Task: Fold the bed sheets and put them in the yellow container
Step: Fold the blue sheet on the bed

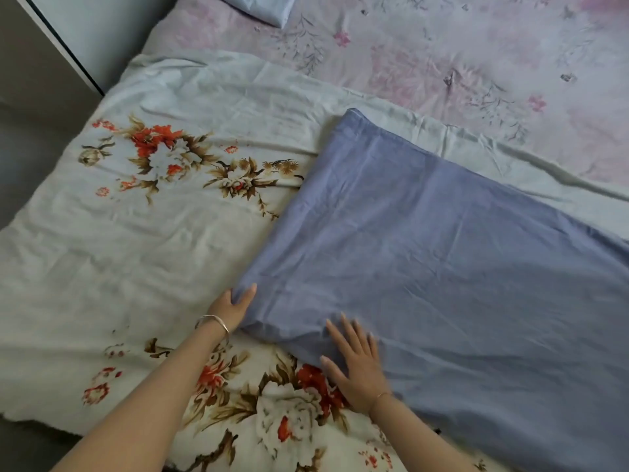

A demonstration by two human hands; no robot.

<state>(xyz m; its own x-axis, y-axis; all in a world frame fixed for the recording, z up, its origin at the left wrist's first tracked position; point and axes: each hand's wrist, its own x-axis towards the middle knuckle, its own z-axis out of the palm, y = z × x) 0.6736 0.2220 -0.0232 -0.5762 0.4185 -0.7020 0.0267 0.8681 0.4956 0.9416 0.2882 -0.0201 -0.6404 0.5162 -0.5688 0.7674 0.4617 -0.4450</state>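
Observation:
A plain blue bed sheet (442, 260) lies folded in a long band across the bed, running from the middle to the right edge. My left hand (233, 306) grips the sheet's near-left corner, thumb on top and fingers tucked under the fabric. My right hand (355, 366) lies flat on the blue sheet's near edge, fingers straight and spread. Under it spreads a pale sheet with red and brown flowers (153, 212). The yellow container is out of view.
A pink floral bed cover (459, 52) fills the far side. A light blue pillow corner (262, 6) sits at the top. A white cabinet or wall panel (85, 32) stands at the upper left, with grey floor (30, 107) beside the bed.

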